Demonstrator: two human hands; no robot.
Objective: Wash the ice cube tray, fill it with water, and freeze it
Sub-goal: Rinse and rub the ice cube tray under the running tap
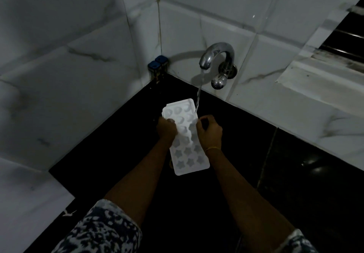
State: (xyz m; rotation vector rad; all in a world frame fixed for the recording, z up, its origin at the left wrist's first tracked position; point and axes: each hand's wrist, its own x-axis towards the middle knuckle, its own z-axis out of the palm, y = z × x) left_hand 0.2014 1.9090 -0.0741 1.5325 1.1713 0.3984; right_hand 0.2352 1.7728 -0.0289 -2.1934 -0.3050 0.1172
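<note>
Head view: two hands hold a white ice cube tray under a running tap.

The ice cube tray (185,138) is held lengthwise away from the person, its far end just beyond the knuckles so that the stream of water (199,95) from the chrome tap (216,55) strikes its far right corner. The left hand (166,128) curls over the tray's left edge and grips it; the right hand (209,132) grips the right edge, a thin bangle at its wrist. Holding both long sides probably steadies the tray and lets it tilt, so water sheets across the star-shaped moulds nearer the wrists. Beyond the left hand, two blue-lidded containers (158,65) stand in the tiled corner.
</note>
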